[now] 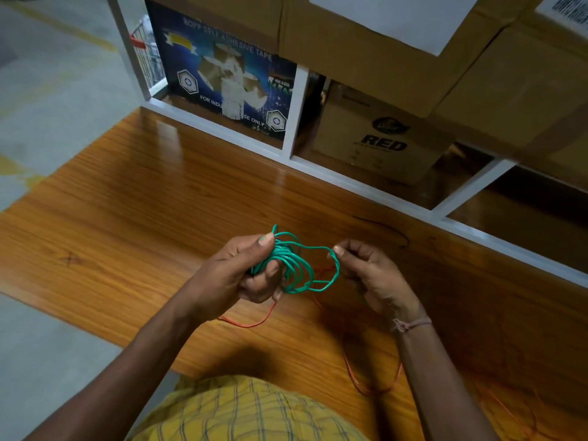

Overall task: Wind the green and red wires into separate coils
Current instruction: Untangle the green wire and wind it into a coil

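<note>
left hand [241, 275] raised over the glossy orange-brown wooden tabletop [143, 198], fingers and thumb curled tight round a loose bundle of thin green plastic-coated wire [291, 265]; thumb pressed on top of the loops, several turns spilling out to the right of the fist. right hand [372, 275] just beside, thumb and forefinger pinching one strand of the same green wire where an outer loop bends back, remaining fingers loosely curled beneath. hands near each other, joined only by that loop, not touching. pale thread band [410, 324] tied round the right wrist.

thin red-orange wire [254, 324] lying slack on the tabletop below and behind the hands, uncoiled: one curve running out from under the left hand, more loops trailing near the right forearm toward the near right edge. whether any red strand is caught in either hand cannot be told.

yellow checked shirt [241, 412] at the bottom edge. beyond the table, white metal shelf frame [296, 113] holding a dark blue printed carton marked adhesive tape [222, 74] and a plain brown cardboard box printed "red" [385, 141], larger brown cartons [397, 43] stacked above. grey concrete floor [47, 90] to the left.
</note>
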Available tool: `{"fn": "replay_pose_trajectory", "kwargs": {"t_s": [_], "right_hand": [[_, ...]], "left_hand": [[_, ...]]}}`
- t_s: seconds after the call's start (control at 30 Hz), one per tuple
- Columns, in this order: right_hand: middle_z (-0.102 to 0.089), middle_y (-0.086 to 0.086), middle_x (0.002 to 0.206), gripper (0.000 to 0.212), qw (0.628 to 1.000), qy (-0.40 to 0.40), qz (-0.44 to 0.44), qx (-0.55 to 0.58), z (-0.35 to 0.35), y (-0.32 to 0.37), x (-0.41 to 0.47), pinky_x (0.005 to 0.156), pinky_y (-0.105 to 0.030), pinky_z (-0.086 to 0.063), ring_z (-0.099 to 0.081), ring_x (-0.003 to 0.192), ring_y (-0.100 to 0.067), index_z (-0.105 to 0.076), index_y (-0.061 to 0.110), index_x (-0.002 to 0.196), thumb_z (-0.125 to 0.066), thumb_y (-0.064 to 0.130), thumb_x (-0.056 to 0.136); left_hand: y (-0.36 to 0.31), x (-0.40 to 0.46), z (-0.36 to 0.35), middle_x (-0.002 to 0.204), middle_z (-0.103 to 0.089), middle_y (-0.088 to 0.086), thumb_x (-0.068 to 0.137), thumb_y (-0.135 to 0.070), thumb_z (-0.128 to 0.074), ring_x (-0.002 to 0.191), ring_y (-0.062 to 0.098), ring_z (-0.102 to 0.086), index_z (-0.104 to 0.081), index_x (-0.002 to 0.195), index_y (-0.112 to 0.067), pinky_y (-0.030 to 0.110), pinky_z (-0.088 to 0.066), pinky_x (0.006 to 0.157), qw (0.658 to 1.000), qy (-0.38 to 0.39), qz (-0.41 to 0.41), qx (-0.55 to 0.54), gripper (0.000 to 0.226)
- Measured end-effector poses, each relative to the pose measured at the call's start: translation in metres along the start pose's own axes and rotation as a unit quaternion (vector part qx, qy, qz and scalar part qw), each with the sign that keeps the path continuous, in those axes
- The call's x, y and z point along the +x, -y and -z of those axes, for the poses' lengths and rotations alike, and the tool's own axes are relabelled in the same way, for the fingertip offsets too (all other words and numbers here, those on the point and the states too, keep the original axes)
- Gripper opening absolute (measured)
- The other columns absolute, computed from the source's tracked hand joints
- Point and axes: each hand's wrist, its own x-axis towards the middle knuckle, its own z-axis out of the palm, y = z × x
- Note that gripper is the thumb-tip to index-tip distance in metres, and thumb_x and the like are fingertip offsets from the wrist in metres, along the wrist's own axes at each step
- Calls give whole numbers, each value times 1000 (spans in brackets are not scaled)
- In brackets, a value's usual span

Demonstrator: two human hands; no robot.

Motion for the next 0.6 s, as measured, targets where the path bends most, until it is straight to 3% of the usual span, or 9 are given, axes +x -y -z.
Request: {"fn": "replay_pose_trajectory", "kwargs": {"t_s": [0.07,0.13,0.27,0.4,0.6], "right_hand": [[-66,10,70,12,999,-52,0,-5,-3,-7,10,45,-13,-34,-52,56,1,-65,16,91,-65,16,103],[-67,-3,84,13,994,-111,-2,-7,-3,-17,24,50,-12,-39,-55,66,-7,-65,18,89,-69,18,101],[-76,-8,95,19,973,-212,-17,-85,2,-37,50,71,-30,-44,-60,79,-15,-67,22,80,-74,24,97],[-59,3,69,33,950,-277,-38,-137,16,-53,54,70,-36,-38,-48,65,-13,-57,19,70,-72,23,99],[-62,1,72,34,928,-299,-46,-216,23,-60,46,63,-35,-39,-55,68,-21,-56,19,72,-67,31,102]], "left_hand": [[-1,-3,-6,50,-27,0,96,-56,-69,44,9,-25,-59,81,-10,37,-48,62,1000,8,12,8,50],[-6,-7,-12,50,-33,-3,100,-54,-65,47,14,-26,-60,80,-15,47,-39,63,999,36,15,37,44],[-26,-18,-28,50,-29,-2,105,-48,-60,46,19,-27,-60,80,-17,38,-46,63,995,92,-10,33,40],[-49,-31,-33,56,-42,-10,108,-44,-56,44,17,-28,-64,82,-19,44,-50,59,988,139,-27,55,36],[-48,-36,-34,59,-43,-10,109,-42,-54,43,21,-26,-66,86,-21,38,-50,61,984,167,-23,54,34]]}}
